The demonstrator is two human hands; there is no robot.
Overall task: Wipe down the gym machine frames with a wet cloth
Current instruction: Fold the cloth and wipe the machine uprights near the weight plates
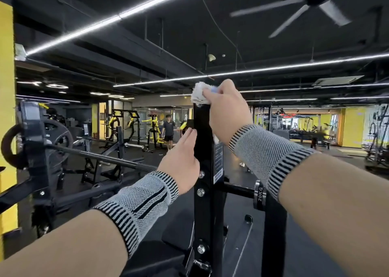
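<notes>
Two hands work on one black upright post (203,150), the biggest thing close by, which rises from six o'clock to just past the middle of the view. It belongs to a machine frame with bolts down its near face and a sticker on its right side. A dark padded bench (179,234) sits low at six o'clock behind it. At three o'clock from the post's lower half, a horizontal peg carries a plate (260,194) marked 20KG.

My left hand (181,160) lies at nine o'clock of the post, fingers nearly straight, resting flat against its left edge and gripping nothing. My right hand (227,112) sits at twelve o'clock, fingers curled round the white cloth (199,93), which is bunched over the post's top end.

The step in hand looks like wiping the top cap before running down the sides. To do it well, I would keep the left hand bracing the post, wrap the cloth round the edges instead of dabbing, then draw it downward in one steady pass, working round each bolt head and going lightly over the sticker.
</notes>
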